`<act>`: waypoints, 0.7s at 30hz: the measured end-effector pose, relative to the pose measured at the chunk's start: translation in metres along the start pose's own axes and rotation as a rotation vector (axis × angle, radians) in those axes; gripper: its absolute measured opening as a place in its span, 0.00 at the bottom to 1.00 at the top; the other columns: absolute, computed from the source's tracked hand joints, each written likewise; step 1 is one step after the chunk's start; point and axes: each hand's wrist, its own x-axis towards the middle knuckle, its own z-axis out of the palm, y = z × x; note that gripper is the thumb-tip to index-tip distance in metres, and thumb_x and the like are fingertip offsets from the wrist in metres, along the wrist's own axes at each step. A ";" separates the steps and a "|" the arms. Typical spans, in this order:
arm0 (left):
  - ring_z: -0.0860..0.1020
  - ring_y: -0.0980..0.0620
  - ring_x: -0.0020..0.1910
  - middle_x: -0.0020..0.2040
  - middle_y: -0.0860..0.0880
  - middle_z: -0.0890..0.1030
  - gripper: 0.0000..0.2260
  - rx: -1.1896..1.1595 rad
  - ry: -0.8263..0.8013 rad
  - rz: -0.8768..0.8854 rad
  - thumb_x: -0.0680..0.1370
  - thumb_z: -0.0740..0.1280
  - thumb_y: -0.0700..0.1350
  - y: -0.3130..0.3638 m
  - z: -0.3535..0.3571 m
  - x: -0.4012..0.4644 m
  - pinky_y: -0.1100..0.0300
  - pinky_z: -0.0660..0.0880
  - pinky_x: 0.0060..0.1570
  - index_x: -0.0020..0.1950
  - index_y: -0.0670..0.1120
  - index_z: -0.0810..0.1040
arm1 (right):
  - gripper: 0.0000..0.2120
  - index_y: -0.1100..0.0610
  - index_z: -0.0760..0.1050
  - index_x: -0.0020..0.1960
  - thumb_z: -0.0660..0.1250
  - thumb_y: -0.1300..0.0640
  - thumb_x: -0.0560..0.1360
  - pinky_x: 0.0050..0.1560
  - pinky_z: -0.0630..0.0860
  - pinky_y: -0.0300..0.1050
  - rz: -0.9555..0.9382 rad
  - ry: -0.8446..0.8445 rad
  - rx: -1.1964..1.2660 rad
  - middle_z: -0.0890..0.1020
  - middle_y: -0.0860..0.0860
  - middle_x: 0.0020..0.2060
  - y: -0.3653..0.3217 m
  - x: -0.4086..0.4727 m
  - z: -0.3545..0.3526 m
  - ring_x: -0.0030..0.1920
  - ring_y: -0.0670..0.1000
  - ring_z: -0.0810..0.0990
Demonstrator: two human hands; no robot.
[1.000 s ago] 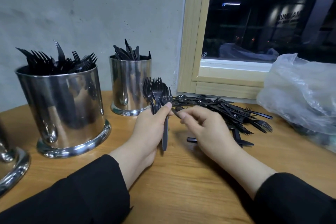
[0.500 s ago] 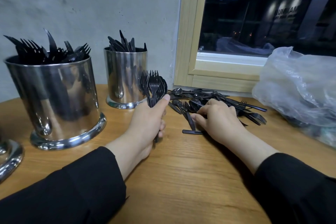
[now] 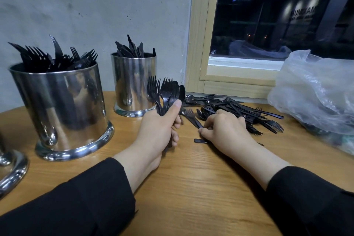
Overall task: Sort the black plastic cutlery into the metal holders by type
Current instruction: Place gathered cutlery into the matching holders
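Observation:
My left hand (image 3: 160, 132) grips an upright bundle of black forks and spoons (image 3: 165, 93), thumb pressed against the handles. My right hand (image 3: 226, 130) lies on the near edge of the loose cutlery pile (image 3: 239, 110), fingers curled over a black handle (image 3: 199, 125); another handle end (image 3: 200, 141) pokes out under the thumb. A large metal holder (image 3: 63, 109) at the left is full of forks. A smaller metal holder (image 3: 134, 84) behind it carries knives. The base of a third holder (image 3: 11, 170) shows at the left edge.
A crumpled clear plastic bag (image 3: 316, 94) lies at the right on the wooden table (image 3: 191, 188). A wood-framed window (image 3: 199, 44) and a grey wall stand behind. My black sleeves fill the lower corners.
My right hand left the bundle and dropped onto the pile's near edge, closing over a handle. My left hand kept the bundle upright. The camera shifted slightly.

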 end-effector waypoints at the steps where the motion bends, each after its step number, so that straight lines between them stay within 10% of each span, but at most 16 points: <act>1: 0.72 0.51 0.24 0.29 0.48 0.74 0.21 -0.005 0.001 -0.003 0.80 0.68 0.59 0.000 0.000 0.000 0.59 0.69 0.23 0.37 0.43 0.76 | 0.10 0.48 0.81 0.46 0.69 0.42 0.75 0.53 0.63 0.51 0.013 0.003 0.017 0.74 0.44 0.45 -0.001 -0.001 0.000 0.55 0.51 0.75; 13: 0.71 0.53 0.23 0.31 0.51 0.76 0.18 -0.066 0.160 0.034 0.82 0.67 0.55 -0.001 -0.002 0.004 0.58 0.69 0.24 0.39 0.44 0.77 | 0.08 0.49 0.76 0.43 0.66 0.51 0.81 0.39 0.70 0.35 0.017 0.319 0.629 0.80 0.46 0.35 -0.017 -0.013 -0.013 0.39 0.44 0.77; 21: 0.66 0.47 0.21 0.25 0.47 0.70 0.17 -0.179 0.180 0.043 0.84 0.64 0.53 0.002 0.003 0.002 0.59 0.63 0.21 0.40 0.44 0.73 | 0.06 0.47 0.75 0.52 0.62 0.57 0.83 0.44 0.75 0.43 -0.208 0.034 0.887 0.82 0.49 0.32 -0.067 -0.037 0.002 0.34 0.44 0.79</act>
